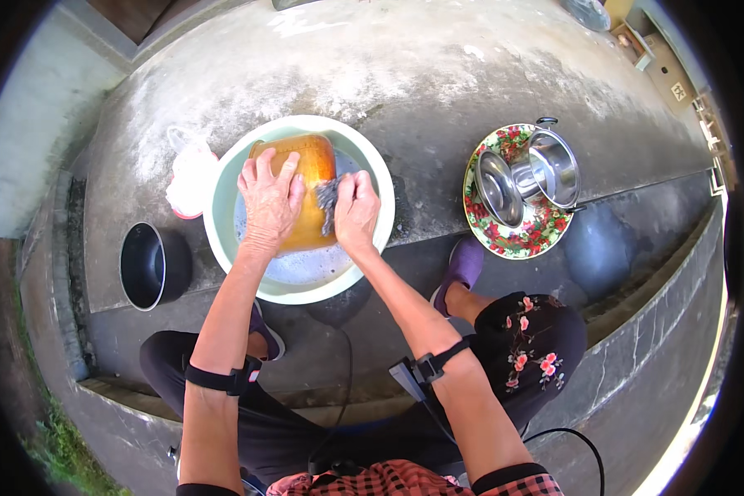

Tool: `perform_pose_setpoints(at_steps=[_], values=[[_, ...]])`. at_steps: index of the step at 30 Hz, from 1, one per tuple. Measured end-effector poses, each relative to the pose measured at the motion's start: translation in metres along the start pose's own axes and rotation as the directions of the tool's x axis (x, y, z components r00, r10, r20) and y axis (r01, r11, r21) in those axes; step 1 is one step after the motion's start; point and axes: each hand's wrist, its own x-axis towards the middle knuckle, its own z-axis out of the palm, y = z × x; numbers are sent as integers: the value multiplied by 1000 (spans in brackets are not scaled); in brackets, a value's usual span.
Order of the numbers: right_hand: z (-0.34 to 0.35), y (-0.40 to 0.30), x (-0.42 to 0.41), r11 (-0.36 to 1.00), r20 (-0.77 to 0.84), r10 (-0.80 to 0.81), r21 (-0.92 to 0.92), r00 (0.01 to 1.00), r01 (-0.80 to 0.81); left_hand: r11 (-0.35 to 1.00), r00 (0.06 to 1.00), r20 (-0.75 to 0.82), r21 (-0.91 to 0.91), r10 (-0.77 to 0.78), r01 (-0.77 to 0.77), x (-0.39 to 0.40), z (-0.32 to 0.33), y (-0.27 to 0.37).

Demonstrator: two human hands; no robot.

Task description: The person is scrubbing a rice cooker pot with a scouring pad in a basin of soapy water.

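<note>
A pale green plastic basin [381, 208] with sudsy water [304, 268] stands on the concrete before me. In it an amber-brown pot [307, 226] lies tipped on its side, partly in the water. My left hand [268, 201] presses on the pot's upper side with the fingers spread. A grey scrubbing pad [327, 201], which looks like steel wool, is gripped in my right hand [356, 211] and rests against the pot's right side. The underside of the pot is hidden in the basin.
A black pot [177, 260] lies on its side at left. Near the basin sits a white plastic bag [189, 180] on something red-rimmed. At right a floral tray [514, 245] bears stainless steel bowls [502, 192] and a steel pot [558, 167]. A cable [347, 384] runs between my legs.
</note>
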Motion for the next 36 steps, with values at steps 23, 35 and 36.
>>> perform_pose_setpoints(at_steps=[23,35,36], values=[[20,-14,35,902,104,-207,-365,973,231,994,994,52,64,-93,89,-2,5,8],[68,15,135,737,382,-99,-592,919,326,994,994,-10,27,-105,105,3,9,29],[60,16,124,801,304,-183,-505,935,321,991,992,16,51,-124,123,1,9,27]])
